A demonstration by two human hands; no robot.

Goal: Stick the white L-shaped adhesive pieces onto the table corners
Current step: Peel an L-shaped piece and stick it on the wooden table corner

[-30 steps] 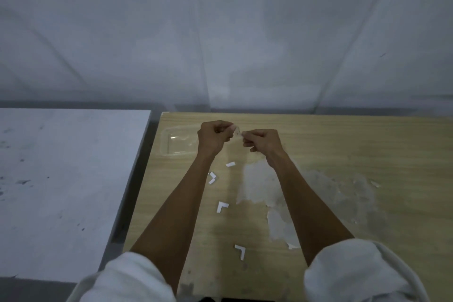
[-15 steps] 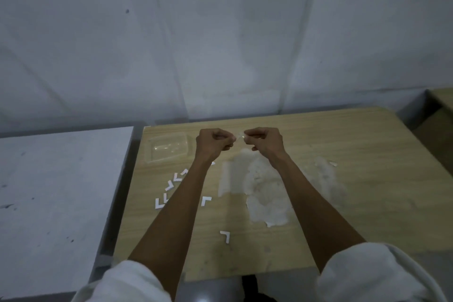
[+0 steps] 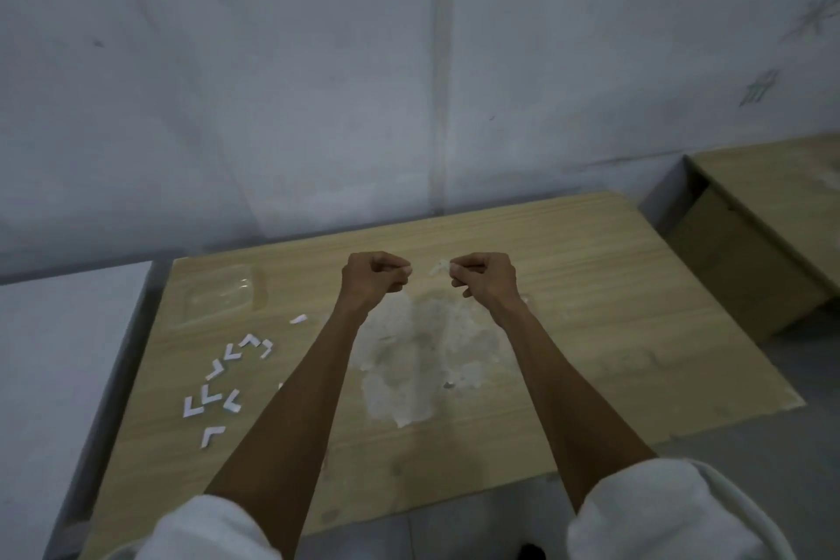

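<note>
1. The light wood-grain table has a pale scraped patch across the middle of its top.
2. A clear plastic packet lies flat at the far left corner.
3. White L-shaped pieces lie scattered on the left side.
4. One short white strip lies between them and the packet.

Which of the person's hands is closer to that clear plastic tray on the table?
The left. The left hand hangs just right of the clear plastic tray, above the table; the right hand is farther right, beyond the left one.
</note>
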